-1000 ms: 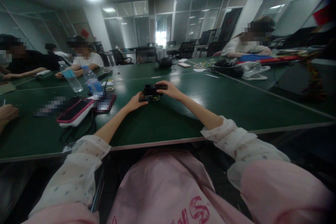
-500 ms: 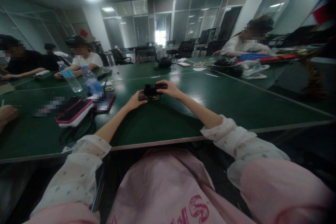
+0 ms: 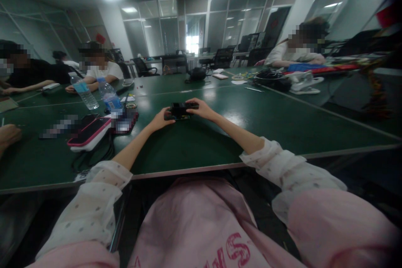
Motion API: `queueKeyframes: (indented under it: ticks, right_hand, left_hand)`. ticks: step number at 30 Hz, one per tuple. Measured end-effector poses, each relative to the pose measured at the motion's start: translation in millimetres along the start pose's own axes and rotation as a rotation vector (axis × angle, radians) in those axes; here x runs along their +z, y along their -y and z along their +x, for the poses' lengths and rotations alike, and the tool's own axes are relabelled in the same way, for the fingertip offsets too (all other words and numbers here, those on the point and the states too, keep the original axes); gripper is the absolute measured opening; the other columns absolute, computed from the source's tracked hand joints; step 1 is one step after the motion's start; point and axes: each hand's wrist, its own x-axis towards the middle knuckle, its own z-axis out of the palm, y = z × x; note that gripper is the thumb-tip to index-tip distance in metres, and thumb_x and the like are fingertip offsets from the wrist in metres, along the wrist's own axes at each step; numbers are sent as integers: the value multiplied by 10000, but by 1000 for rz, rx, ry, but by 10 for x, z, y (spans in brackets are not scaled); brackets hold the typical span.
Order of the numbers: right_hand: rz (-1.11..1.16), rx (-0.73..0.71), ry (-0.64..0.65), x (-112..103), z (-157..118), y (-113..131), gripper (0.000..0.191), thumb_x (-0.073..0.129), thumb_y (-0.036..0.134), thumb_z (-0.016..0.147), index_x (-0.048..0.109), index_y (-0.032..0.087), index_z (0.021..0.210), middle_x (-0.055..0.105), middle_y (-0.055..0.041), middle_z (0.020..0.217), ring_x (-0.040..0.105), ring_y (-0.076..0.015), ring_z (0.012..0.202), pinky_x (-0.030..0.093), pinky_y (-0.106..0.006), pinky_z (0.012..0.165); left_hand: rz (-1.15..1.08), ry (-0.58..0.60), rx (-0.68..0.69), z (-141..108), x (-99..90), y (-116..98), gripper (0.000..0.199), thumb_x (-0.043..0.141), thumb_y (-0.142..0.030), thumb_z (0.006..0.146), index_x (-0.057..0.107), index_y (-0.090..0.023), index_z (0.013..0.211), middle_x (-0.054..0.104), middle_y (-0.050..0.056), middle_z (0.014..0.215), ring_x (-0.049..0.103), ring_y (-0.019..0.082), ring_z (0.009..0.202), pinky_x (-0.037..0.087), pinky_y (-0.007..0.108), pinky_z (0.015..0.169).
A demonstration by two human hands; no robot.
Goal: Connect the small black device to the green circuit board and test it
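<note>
Both of my hands meet over the green table point(image 3: 201, 146) ahead of me. My right hand point(image 3: 202, 109) grips a black box-shaped part point(image 3: 179, 109) by its right end. Right beneath that part lies a thin board with small coloured components, perhaps a circuit board point(image 3: 184, 118). My left hand point(image 3: 159, 119) has its fingers closed around the left edge of the board. Whether the part touches the board cannot be made out, and the left fingertips are partly hidden.
To the left are a pink-edged phone-like device point(image 3: 91, 133), black cables point(image 3: 108, 150) and two plastic bottles point(image 3: 108, 96). A tape roll point(image 3: 130, 105) lies near them. Farther back are a black bag point(image 3: 197, 74) and a tweezers-like tool point(image 3: 253, 89). Other people sit around the table.
The black part has come down slightly towards the board and now sits lower and flatter. My right hand has lowered a little with it; my left hand has shifted slightly left.
</note>
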Motion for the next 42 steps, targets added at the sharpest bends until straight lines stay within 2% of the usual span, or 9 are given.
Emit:
queueKeyframes:
  ticks: [5, 11, 17, 22, 31, 38, 42]
  right_hand:
    - [-24, -8, 18, -9, 7, 0, 445, 708, 301, 731, 578, 202, 1145, 614, -75, 1152, 585, -248, 1083, 455, -486, 976]
    - [-120, -34, 112, -4, -32, -61, 488, 705, 300, 731, 556, 190, 1182, 605, -85, 1175, 584, -242, 1081, 453, -461, 971]
    - [-164, -1, 135, 31, -40, -160, 593, 728, 319, 708, 502, 170, 1235, 585, -113, 1197, 569, -256, 1102, 430, -471, 988]
    - [-156, 40, 151, 29, -46, -139, 563, 724, 318, 711, 505, 182, 1211, 586, -105, 1194, 568, -253, 1099, 421, -477, 989]
    - [-149, 33, 153, 36, -72, -63, 517, 719, 295, 698, 494, 193, 1153, 590, -82, 1148, 565, -251, 1059, 428, -458, 955]
    - [-190, -69, 158, 65, -67, 56, 552, 744, 271, 645, 457, 190, 1110, 558, -67, 1094, 547, -247, 1010, 438, -420, 910]
    - [-180, -72, 166, 70, -61, 69, 559, 752, 280, 640, 447, 194, 1099, 535, -70, 1106, 529, -251, 1029, 439, -433, 920]
  left_hand:
    - [2, 4, 12, 18, 6, 57, 848, 752, -386, 653, 350, -157, 1364, 573, 164, 1215, 590, 268, 1063, 450, 487, 941]
    - [-10, 12, 47, 24, 14, 93, 850, 742, -407, 663, 344, -159, 1373, 569, 171, 1220, 577, 277, 1087, 448, 489, 942]
    - [16, 28, 54, 1, 10, 56, 850, 726, -424, 679, 334, -144, 1380, 563, 167, 1225, 565, 273, 1101, 447, 468, 951]
    - [4, 33, 46, -15, 6, 14, 865, 736, -447, 659, 344, -154, 1373, 564, 162, 1233, 563, 277, 1114, 436, 467, 966]
    - [-20, 33, 24, 2, 17, 20, 741, 687, -496, 703, 430, -158, 1311, 593, 153, 1205, 584, 261, 1086, 429, 456, 963]
    - [-10, 47, 37, 6, 14, -31, 595, 502, -588, 815, 524, -132, 1196, 622, 136, 1133, 593, 245, 1037, 448, 414, 917]
    - [-20, 61, 19, -25, -11, -109, 600, 538, -596, 788, 540, -144, 1183, 626, 122, 1127, 596, 242, 1012, 453, 411, 904]
